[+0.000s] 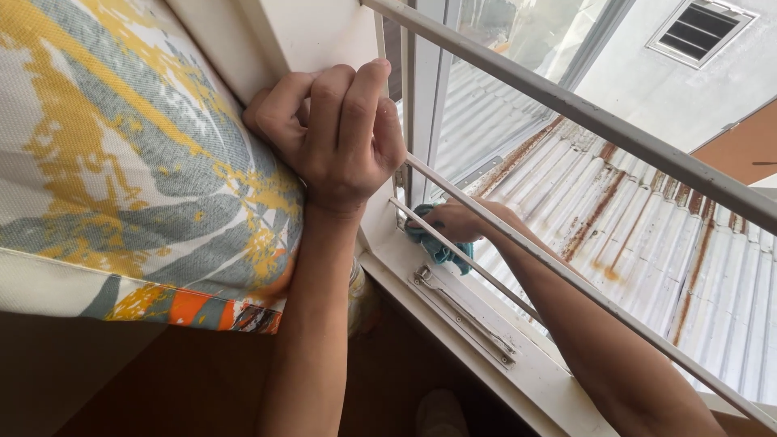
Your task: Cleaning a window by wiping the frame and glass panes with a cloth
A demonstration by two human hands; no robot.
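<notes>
My left hand (340,133) is closed in a fist at the edge of a patterned curtain (121,162) in yellow, grey and orange, and holds it back against the white window frame (316,32). My right hand (457,220) reaches out between the grey window bars (566,105) and grips a teal cloth (433,243). It presses the cloth against the lower corner of the frame, just above the white sill (486,356). My fingers hide much of the cloth.
A metal hinge track (465,316) runs along the sill. Outside lies a rusty corrugated metal roof (647,235), with a white wall and a vent (700,28) beyond. An open window sash (429,89) stands behind the bars. Dark brown floor lies below the sill.
</notes>
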